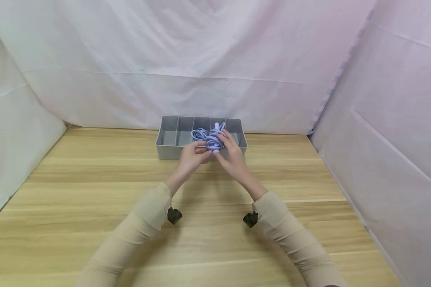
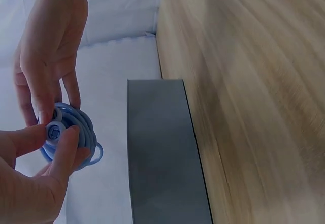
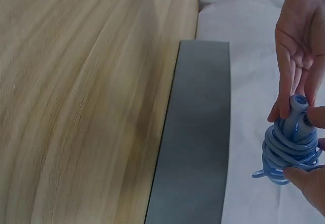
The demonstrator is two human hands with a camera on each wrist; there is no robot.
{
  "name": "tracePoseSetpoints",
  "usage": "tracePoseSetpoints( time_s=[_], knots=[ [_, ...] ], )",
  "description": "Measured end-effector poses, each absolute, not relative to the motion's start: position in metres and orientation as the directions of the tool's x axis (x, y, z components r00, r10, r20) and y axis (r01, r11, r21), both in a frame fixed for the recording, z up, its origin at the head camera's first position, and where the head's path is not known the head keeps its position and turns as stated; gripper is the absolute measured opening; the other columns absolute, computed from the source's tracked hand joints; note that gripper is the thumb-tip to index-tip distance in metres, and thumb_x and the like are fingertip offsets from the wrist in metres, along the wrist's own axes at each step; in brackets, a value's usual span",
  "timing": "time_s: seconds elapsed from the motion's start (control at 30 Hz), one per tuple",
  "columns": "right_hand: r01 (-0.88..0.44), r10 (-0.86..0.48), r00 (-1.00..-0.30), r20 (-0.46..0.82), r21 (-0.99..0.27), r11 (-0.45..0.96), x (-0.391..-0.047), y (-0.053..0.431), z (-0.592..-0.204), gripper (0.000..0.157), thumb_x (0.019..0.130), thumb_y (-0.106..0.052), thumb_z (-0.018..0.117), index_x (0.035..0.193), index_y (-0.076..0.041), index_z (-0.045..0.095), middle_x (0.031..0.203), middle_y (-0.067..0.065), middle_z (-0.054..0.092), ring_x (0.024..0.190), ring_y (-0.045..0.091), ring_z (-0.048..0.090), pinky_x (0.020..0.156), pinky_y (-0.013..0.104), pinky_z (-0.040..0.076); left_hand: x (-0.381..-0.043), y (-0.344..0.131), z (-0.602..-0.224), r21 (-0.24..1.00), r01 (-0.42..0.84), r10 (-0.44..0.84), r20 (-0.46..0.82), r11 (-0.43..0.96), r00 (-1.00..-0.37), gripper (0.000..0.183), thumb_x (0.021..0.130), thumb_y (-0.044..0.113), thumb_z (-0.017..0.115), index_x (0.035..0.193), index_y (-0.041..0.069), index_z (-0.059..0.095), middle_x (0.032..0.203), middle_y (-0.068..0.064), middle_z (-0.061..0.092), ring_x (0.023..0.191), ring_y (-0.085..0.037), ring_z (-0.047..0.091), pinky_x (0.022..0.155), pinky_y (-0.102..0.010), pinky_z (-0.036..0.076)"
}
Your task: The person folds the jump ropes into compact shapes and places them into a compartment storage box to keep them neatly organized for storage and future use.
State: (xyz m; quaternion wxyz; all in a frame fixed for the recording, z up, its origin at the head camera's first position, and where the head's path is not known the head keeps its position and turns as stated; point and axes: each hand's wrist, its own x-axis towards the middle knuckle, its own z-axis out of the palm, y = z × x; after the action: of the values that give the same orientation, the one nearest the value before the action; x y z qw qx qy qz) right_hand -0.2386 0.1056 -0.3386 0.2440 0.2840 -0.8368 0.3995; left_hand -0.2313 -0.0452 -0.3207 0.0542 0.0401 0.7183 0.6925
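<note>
A lavender-blue jump rope [image 1: 214, 140], wound into a bundle with its two handles side by side, is held up between both hands in front of the grey box. My left hand [image 1: 194, 156] pinches the near handle end between thumb and fingers. On the other side my right hand [image 1: 234, 157] grips the coils, its fingers along them and its thumb near the handle ends. In the right wrist view the hollow handle ends [image 3: 299, 101] stick out above the wound coils, and a small loop juts from the bottom. More blue loops [image 1: 200, 134] appear left of the bundle, over a middle compartment.
The grey box [image 1: 172, 152] with several compartments stands on the wooden table [image 1: 93, 179] near its back edge. White cloth [image 1: 165, 52] hangs behind and along both sides. A dark wrist-worn device [image 1: 174, 215] juts from each sleeve.
</note>
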Motion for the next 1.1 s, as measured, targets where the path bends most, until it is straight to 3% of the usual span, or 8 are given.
tracePoseSetpoints(
  time_s=[0.37,0.53,0.7,0.97,1.1],
  knots=[
    [-0.671,-0.351,-0.729,0.587,-0.514,0.535,-0.281,0.122,-0.347,0.047,0.08,-0.001,0.065,0.121,0.011,0.048,0.132,0.032,0.036,0.124,0.039,0.035,0.104,0.043,0.033,-0.274,-0.04,-0.327,0.944,0.114,0.227,0.043,0.309,-0.973,0.05,0.081,0.004,0.066,0.123,-0.012,0.045,0.11,-0.028,0.058,0.1,-0.034,0.059,0.081,-0.036,0.053],
    [-0.667,-0.385,-0.735,0.558,-0.493,0.559,-0.297,0.128,-0.344,0.046,0.08,0.002,0.064,0.121,0.01,0.048,0.133,0.031,0.036,0.124,0.039,0.036,0.104,0.043,0.034,-0.29,-0.038,-0.329,0.805,0.28,0.283,0.146,0.523,-0.948,0.045,0.083,0.014,0.066,0.118,-0.009,0.051,0.108,-0.023,0.061,0.099,-0.03,0.061,0.086,-0.035,0.05],
    [-0.633,-0.415,-0.769,0.486,-0.487,0.602,-0.309,0.128,-0.34,0.045,0.082,-0.001,0.062,0.124,0.007,0.047,0.137,0.028,0.033,0.125,0.038,0.035,0.103,0.045,0.034,-0.3,-0.035,-0.334,0.633,0.364,0.279,0.234,0.683,-0.931,0.042,0.085,0.022,0.064,0.117,-0.003,0.055,0.11,-0.016,0.063,0.102,-0.029,0.059,0.09,-0.04,0.046],
    [-0.622,-0.494,-0.781,0.382,-0.409,0.668,-0.318,0.131,-0.346,0.045,0.082,-0.001,0.061,0.124,0.007,0.047,0.137,0.028,0.032,0.123,0.037,0.038,0.104,0.041,0.033,-0.302,-0.03,-0.346,0.443,0.406,0.304,0.286,0.799,-0.909,0.039,0.084,0.028,0.064,0.112,0.001,0.059,0.099,-0.015,0.066,0.081,-0.028,0.061,0.07,-0.04,0.05],
    [-0.622,-0.515,-0.782,0.35,-0.407,0.668,-0.319,0.133,-0.347,0.044,0.083,-0.002,0.06,0.124,0.007,0.047,0.136,0.028,0.033,0.123,0.039,0.038,0.104,0.043,0.034,-0.304,-0.028,-0.35,0.405,0.416,0.318,0.287,0.814,-0.903,0.037,0.085,0.028,0.063,0.111,0.002,0.06,0.095,-0.015,0.066,0.083,-0.03,0.061,0.068,-0.041,0.05]
  ],
)
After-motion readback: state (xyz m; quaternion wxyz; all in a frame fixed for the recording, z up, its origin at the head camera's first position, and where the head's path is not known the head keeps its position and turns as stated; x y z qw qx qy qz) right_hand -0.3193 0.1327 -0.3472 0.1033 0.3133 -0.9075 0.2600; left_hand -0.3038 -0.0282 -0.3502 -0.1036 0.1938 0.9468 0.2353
